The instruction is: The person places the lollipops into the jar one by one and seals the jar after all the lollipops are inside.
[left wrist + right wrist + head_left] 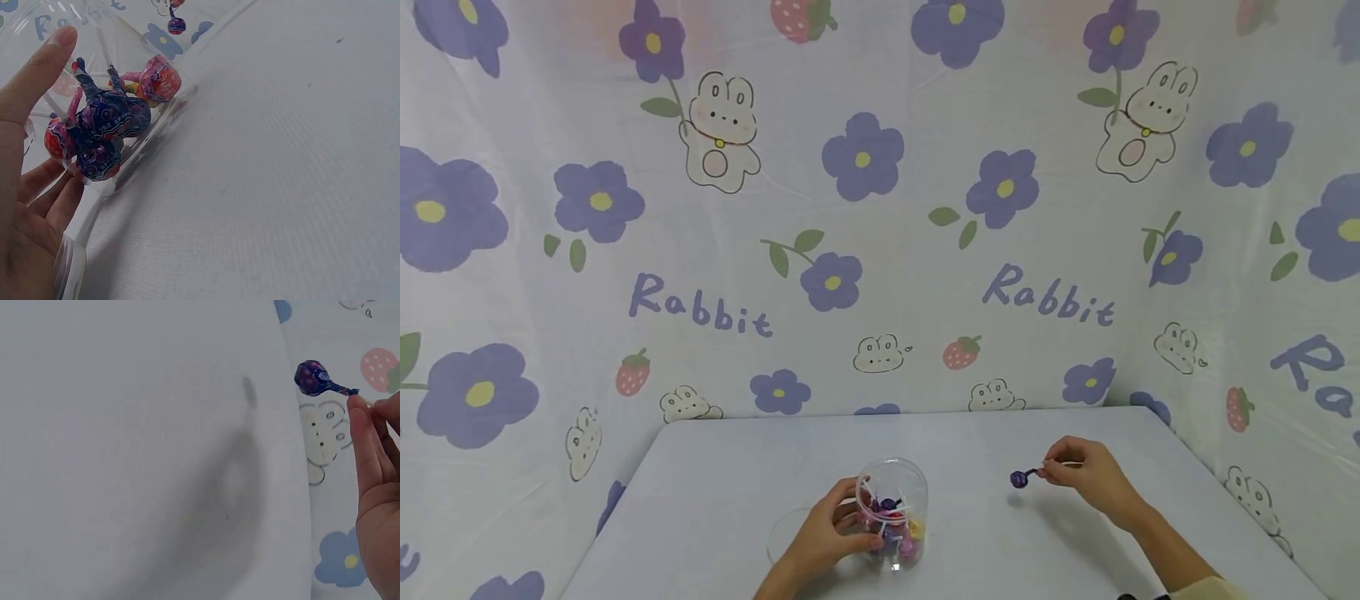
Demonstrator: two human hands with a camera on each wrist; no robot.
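Between the thumb and fingertips of my right hand (1093,479) is the stick of a purple-wrapped lollipop (1018,479), held above the table with its shadow below. The right wrist view shows the same lollipop (311,378), its round head pointing away from the fingers (362,434). My left hand (831,533) grips a clear plastic jar (917,492) around its side, thumb in front and fingers behind. The jar is open at the top and tilted slightly. Inside lie several wrapped lollipops (106,119), purple, pink, red and yellow, with white sticks poking up.
A clear round lid (782,533) lies on the white table (715,467), left of the jar and partly behind the left hand. A curtain (925,250) printed with flowers and rabbits stands along the table's back and sides.
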